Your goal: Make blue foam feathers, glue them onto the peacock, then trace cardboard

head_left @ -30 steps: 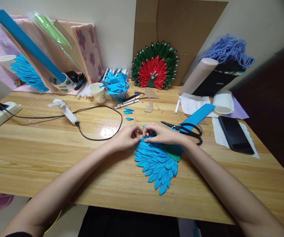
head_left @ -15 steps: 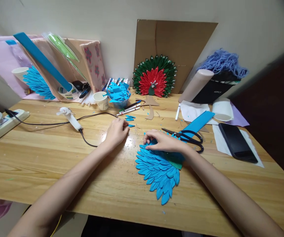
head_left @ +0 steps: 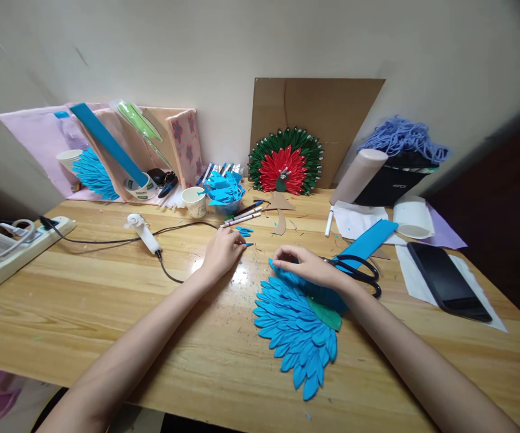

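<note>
My left hand (head_left: 224, 251) rests low on the wooden table, fingers pinched together at a small pointed blue petal (head_left: 249, 244). Just behind it lie several more loose blue petals (head_left: 244, 231). My right hand (head_left: 307, 266) arches over the upper part of a fan of layered blue petals (head_left: 291, 328), thumb and fingers closed at a petal on its edge. A green base (head_left: 325, 314) shows at the fan's right side, and my right hand hides part of the top. Black-handled scissors (head_left: 362, 267) lie beside my right wrist, their blades mostly covered.
A blue strip (head_left: 371, 240) lies under the scissors; a phone (head_left: 447, 279) is at right. At left are a white glue gun (head_left: 145, 234) with its cord and a power strip (head_left: 25, 252). Behind stand a paper cup (head_left: 194, 203), blue scraps (head_left: 224, 189) and a red-green petal fan (head_left: 286, 162).
The view has tilted up and shifted, so everything sits lower in the picture. Both hands keep nearly the same places; the right hand is slightly raised, uncovering more of the green base.
</note>
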`<state>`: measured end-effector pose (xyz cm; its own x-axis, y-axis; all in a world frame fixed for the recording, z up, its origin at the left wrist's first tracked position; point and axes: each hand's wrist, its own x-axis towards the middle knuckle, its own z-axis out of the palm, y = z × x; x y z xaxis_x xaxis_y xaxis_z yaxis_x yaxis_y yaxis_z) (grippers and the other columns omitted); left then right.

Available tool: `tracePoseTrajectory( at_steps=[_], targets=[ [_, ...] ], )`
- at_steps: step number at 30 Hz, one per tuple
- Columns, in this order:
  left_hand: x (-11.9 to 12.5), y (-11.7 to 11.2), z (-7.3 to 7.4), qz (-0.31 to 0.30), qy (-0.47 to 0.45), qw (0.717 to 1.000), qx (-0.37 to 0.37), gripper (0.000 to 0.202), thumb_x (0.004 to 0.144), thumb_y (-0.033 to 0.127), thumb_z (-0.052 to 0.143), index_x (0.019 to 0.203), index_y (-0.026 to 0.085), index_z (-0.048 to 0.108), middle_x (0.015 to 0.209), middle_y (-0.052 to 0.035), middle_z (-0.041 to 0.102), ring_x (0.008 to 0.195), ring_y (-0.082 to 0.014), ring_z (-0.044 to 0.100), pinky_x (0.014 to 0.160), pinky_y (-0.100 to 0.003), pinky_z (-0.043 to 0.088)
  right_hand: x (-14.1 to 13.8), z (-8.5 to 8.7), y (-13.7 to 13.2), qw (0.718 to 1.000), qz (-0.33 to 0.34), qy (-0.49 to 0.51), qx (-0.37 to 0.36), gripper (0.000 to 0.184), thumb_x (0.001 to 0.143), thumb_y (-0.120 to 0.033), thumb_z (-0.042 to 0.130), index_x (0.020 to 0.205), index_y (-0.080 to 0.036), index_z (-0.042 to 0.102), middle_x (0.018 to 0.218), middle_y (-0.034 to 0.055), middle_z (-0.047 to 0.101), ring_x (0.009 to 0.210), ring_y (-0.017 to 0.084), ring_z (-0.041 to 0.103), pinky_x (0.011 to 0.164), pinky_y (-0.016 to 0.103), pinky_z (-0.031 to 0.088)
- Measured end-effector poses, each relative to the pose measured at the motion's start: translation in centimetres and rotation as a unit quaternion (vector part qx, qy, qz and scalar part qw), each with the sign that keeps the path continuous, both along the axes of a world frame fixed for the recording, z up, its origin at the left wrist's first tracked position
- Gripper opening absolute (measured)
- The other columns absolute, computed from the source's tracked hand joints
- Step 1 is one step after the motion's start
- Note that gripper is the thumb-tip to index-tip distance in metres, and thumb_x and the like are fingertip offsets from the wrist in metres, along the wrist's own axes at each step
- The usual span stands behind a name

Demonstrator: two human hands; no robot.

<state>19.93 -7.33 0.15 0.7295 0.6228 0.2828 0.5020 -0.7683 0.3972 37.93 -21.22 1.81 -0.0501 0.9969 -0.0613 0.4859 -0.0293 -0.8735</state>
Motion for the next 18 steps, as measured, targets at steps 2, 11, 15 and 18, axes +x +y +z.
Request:
tracePoseTrajectory(
  at_steps=[2, 11, 15, 18],
  targets=[
    [-0.1, 0.2, 0.0, -0.022, -0.003, 1.0, 0.016, 0.013, 0.081, 0.028, 0.056, 0.077, 0.019, 0.065, 0.083, -0.0069, 0.062, 0.092, -0.0235, 0.052, 0.076, -0.034, 0.043, 0.4, 0.0, 0.1, 0.999, -0.035, -0.025, 0.015, 0.019, 0.083, -0.036, 0.051, 0.082, -0.017, 0.057, 0.077, 0.0027, 0.058, 0.071, 0.015, 0.05, 0.065, 0.028, 0.04],
    [-3.5, -0.5, 1.7, 0.005, -0.099, 0.988, -0.122, 0.021, 0.085, 0.035, 0.047, 0.086, 0.02, 0.062, 0.081, -0.0035, 0.067, 0.07, -0.0164, 0.061, 0.065, -0.027, 0.045, -0.6, 1.0, 0.5, 0.994, -0.064, -0.073, 0.047, 0.02, 0.085, -0.035, 0.048, 0.083, -0.017, 0.057, 0.076, 0.0026, 0.06, 0.071, 0.015, 0.053, 0.064, 0.027, 0.04],
    [-7.8, -0.2, 2.1, 0.044, -0.164, 0.953, -0.25, 0.024, 0.082, 0.04, 0.052, 0.083, 0.018, 0.06, 0.075, -0.0035, 0.067, 0.061, -0.0152, 0.064, 0.057, -0.024, 0.048, -3.8, 2.1, 2.9, 0.991, -0.018, -0.125, 0.033, 0.017, 0.085, -0.03, 0.046, 0.081, -0.017, 0.057, 0.074, 0.0029, 0.06, 0.067, 0.015, 0.053, 0.059, 0.026, 0.039],
    [-11.9, 0.5, 1.8, 0.095, -0.226, 0.914, -0.323, 0.025, 0.076, 0.042, 0.059, 0.079, 0.017, 0.061, 0.074, -0.0043, 0.068, 0.061, -0.016, 0.066, 0.058, -0.025, 0.051, -7.2, 2.8, 6.4, 0.984, 0.035, -0.162, 0.068, 0.013, 0.083, -0.025, 0.049, 0.081, -0.017, 0.058, 0.078, 0.0043, 0.062, 0.07, 0.015, 0.054, 0.061, 0.026, 0.038]
  ],
)
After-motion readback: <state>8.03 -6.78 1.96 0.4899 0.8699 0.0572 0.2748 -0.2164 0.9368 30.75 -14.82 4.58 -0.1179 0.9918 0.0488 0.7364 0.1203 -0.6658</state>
